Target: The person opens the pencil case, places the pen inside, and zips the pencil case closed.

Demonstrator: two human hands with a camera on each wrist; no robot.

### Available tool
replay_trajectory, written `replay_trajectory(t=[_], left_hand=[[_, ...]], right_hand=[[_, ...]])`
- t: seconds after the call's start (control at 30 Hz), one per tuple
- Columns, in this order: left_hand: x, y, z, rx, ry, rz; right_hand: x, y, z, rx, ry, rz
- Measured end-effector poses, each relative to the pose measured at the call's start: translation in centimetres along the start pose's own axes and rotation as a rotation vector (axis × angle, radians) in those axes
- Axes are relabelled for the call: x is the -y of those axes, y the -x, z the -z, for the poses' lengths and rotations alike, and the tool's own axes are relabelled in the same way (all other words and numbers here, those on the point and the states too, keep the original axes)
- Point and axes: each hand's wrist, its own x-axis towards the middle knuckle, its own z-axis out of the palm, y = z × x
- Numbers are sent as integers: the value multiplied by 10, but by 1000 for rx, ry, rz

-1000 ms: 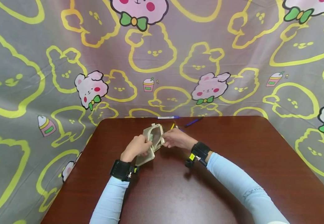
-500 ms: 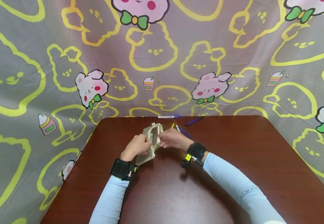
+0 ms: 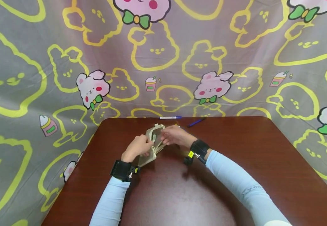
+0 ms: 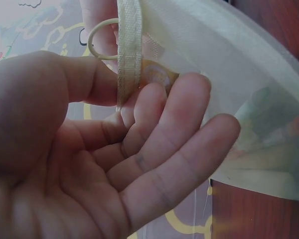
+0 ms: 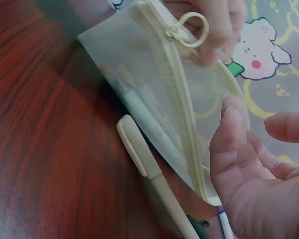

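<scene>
A pale, see-through mesh pencil case (image 3: 145, 160) stands with its zipped mouth spread. My left hand (image 3: 137, 147) pinches one side of the mouth, beside the zipper's ring pull (image 5: 195, 29). Through the mesh, a light-green pen (image 5: 139, 110) and other slim, blurred items show inside. My right hand (image 3: 178, 137) is at the opposite side of the mouth, thumb and fingers apart in the right wrist view, nothing visible between them. Whether its fingertips touch the rim is hard to tell. A cream capped pen (image 5: 145, 154) lies on the table alongside the case.
Toward the back edge of the brown table (image 3: 237, 150) lie a white marker (image 3: 168, 117) with a blue end and a dark blue pen (image 3: 197, 122). A yellow tip (image 3: 176, 124) peeks out behind my right hand. A patterned cloth (image 3: 157, 62) hangs behind.
My right hand's fingers have loosened and spread at the case's mouth, and that hand now covers most of the pens behind it. The left hand keeps its pinch.
</scene>
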Motion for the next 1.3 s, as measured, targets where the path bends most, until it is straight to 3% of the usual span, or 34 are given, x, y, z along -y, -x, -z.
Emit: replay_trajectory(t=[0.23,0.8,1.03,1.3], left_hand=[[3,-2,0,11,-10,-2],[1,1,1,12,-29,-16],[2,1,2,18,-24,-17],[5,4,3,20,10,-5]], right_hand=[[4,6,17,-20,22,38],[22,27,58,-159,279,131],[26,30,75,-260,451,150],[21,28,94,-317,693,210]])
